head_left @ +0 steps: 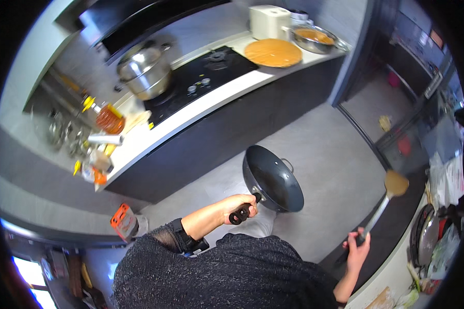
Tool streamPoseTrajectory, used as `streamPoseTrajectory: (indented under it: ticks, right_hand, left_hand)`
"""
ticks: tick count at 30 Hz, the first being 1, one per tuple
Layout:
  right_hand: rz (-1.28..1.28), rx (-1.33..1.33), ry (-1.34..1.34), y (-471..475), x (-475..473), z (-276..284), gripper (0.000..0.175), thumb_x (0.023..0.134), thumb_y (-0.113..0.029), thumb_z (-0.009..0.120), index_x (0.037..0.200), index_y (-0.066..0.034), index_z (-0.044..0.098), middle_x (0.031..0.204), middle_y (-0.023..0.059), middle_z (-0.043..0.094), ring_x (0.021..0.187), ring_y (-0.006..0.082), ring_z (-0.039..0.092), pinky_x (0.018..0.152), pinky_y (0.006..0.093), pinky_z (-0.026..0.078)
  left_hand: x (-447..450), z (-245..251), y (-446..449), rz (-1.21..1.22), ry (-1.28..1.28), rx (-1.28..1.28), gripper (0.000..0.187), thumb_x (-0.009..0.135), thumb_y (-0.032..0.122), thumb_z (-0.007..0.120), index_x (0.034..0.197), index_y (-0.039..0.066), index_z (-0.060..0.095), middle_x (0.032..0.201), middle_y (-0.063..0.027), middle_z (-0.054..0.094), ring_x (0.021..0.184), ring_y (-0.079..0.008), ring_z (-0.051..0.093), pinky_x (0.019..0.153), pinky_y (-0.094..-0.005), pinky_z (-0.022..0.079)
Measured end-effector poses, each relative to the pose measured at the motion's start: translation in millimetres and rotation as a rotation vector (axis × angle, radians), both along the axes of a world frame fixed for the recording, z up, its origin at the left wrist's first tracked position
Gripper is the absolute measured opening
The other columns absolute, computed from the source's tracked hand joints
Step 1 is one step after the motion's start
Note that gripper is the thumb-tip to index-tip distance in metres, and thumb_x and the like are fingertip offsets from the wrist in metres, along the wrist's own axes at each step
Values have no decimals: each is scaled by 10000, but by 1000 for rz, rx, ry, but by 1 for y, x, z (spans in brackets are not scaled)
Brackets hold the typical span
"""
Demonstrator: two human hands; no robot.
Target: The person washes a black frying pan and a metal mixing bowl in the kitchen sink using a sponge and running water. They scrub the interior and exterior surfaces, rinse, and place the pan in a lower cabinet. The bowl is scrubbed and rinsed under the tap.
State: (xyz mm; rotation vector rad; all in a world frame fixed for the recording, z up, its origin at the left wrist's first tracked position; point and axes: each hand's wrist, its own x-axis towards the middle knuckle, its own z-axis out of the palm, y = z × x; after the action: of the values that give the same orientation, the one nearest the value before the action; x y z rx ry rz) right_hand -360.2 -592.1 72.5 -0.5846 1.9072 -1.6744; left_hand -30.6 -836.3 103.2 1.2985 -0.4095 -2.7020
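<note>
My left hand [234, 205] grips the black handle of a dark wok [273, 179] in front of my body. The wok is tilted over the floor, with its inside facing me and its small loop handle on the far side. Dark brownish patches show at its bottom; whether they are liquid or staining I cannot tell. Off to the right, my right hand [358, 247] is closed around the dark grip of a spatula [378, 212]. Its metal shaft points away from me and ends in a broad brown blade, apart from the wok.
A black gas hob [193, 90] is set into the white counter, with a steel pot [145, 73] at its left. A round wooden board [273, 53] and a steel bowl [313, 42] are farther right. An oil bottle [110, 119] stands left; a lidded pan [425, 235] lies on the right counter.
</note>
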Motion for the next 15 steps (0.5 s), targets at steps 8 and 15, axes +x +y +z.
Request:
streamPoseTrajectory:
  ticks: [8, 15]
  right_hand:
    - [-192, 680, -51, -70, -105, -102, 254, 671, -186, 698, 740, 22, 570, 628, 135, 579, 628, 221, 599, 592, 357, 460]
    - [-302, 965, 418, -86, -194, -65, 294, 680, -215, 692, 821, 9, 563, 849, 224, 621, 861, 420, 588, 723, 465, 473]
  left_hand:
    - [-95, -31, -134, -234, -61, 83, 158, 816, 198, 518, 709, 108, 445, 575, 46, 473, 368, -67, 416, 301, -217, 385]
    - [-224, -46, -212, -378, -135, 53, 86, 809, 161, 511, 796, 102, 451, 604, 30, 478, 368, -98, 430, 303, -251, 418]
